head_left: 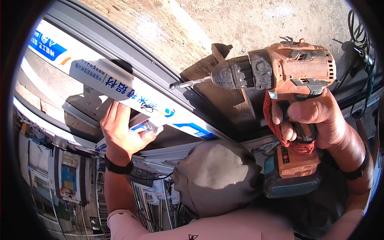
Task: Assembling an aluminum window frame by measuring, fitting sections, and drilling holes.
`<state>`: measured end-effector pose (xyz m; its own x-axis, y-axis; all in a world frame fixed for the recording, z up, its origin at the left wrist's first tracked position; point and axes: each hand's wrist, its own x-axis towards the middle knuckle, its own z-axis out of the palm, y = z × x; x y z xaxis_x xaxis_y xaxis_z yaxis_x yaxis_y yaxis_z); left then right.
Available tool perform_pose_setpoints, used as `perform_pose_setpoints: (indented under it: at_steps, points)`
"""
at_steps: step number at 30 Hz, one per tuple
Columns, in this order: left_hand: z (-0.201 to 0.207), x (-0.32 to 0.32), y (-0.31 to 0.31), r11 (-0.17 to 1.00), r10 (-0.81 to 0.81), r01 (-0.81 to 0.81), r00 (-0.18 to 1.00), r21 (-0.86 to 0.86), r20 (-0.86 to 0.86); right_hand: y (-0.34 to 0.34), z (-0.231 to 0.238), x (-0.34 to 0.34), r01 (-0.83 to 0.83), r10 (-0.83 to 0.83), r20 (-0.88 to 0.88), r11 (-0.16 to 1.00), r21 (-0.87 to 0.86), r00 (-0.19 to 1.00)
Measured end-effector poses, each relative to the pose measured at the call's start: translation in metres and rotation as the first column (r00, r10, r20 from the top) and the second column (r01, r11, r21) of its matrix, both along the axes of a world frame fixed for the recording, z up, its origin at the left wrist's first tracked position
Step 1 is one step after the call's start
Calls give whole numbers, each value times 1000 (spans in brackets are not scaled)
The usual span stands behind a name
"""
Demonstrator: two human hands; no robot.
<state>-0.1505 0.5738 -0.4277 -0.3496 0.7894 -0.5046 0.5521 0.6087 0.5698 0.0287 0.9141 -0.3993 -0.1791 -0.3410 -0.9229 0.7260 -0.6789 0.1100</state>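
Observation:
My right hand (320,120) is wrapped round the grip of an orange and black cordless drill (298,66), which has red cloth bound about its handle. From the drill's chuck a silver driver bit (190,84) points left, its tip over a grey metal frame (154,74). White and blue protective film covers a long profile (132,94) of that frame. My left hand (122,130) rests against this profile's near edge, fingers stretched and thumb spread. Beside the thumb sits a small shiny, clear-looking piece (151,127), too unclear to name.
A brown wooden block (224,80) lies beneath the drill bit. At the far right are coiled black cables (356,30). A grey-brown rounded cap (218,176) blocks the lower middle. Racks holding long metal pieces (150,204) stand at the lower left.

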Motion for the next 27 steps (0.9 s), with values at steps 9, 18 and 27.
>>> perform_pose_setpoints:
  at_steps: [9, 18, 27]
  points:
    - [-5, 0, 6, 998, -50, 51, 998, 22, -28, 6, -3, -4, -133, 143, -71, 983, 125, 987]
    - [6, -3, 5, 997, -64, 62, 997, -44, -37, 5, -6, -9, -25, 24, 44, 999, 26, 999]
    - [-1, -1, -1, 997, -77, 78, 996, 27, -44, 6, -6, 1, -215, 213, 29, 975, 55, 977]
